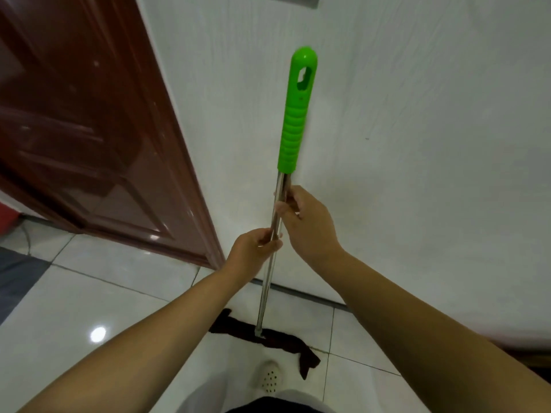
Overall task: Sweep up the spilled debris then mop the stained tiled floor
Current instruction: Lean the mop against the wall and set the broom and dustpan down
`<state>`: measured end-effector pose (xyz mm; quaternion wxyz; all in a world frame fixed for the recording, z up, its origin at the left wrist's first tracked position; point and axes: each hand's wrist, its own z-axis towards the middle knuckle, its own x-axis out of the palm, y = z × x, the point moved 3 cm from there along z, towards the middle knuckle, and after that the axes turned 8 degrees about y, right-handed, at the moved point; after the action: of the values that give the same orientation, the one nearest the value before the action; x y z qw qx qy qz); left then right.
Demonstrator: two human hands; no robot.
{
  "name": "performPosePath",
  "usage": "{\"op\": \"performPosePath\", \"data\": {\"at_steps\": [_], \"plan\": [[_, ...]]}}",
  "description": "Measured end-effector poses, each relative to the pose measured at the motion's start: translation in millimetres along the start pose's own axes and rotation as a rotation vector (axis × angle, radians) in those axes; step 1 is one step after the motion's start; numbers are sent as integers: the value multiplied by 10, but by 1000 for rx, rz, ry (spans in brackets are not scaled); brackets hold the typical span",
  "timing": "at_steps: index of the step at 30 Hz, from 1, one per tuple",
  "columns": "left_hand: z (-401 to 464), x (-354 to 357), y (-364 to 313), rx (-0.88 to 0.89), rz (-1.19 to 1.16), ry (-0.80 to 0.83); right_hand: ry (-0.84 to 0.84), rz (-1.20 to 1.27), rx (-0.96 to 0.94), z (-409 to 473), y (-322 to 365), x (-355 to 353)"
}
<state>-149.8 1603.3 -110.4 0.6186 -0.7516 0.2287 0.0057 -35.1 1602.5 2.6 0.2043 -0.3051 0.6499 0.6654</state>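
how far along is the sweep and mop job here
Sweeping looks done or at least set aside: no broom or debris shows on the tiled floor. Mopping is in hand: the left hand and right hand both grip the mop's metal pole below the green grip, with the dark mop cloth on the tiles by the wall. No stain is visible, so what remains is unclear.

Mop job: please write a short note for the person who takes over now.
Left hand grips the mop's steel pole low down; right hand grips it higher, just under the green grip.
The dark mop cloth lies flat on the white tiled floor near the wall, in front of a white shoe.
Done: mop is in hand; no debris shows in view.
Left: mop the tiles; no stain shows here.
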Motion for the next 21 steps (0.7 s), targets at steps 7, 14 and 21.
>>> {"op": "performPosePath", "data": {"at_steps": [7, 14, 21], "plan": [[329, -128, -23, 9, 42, -13, 0, -57, 66, 424, -38, 22], [466, -265, 34, 19, 122, 134, -80, -102, 130, 446, -16, 121], [416, -365, -1, 36, 150, 190, -210, -55, 206, 359, 18, 254]]}}
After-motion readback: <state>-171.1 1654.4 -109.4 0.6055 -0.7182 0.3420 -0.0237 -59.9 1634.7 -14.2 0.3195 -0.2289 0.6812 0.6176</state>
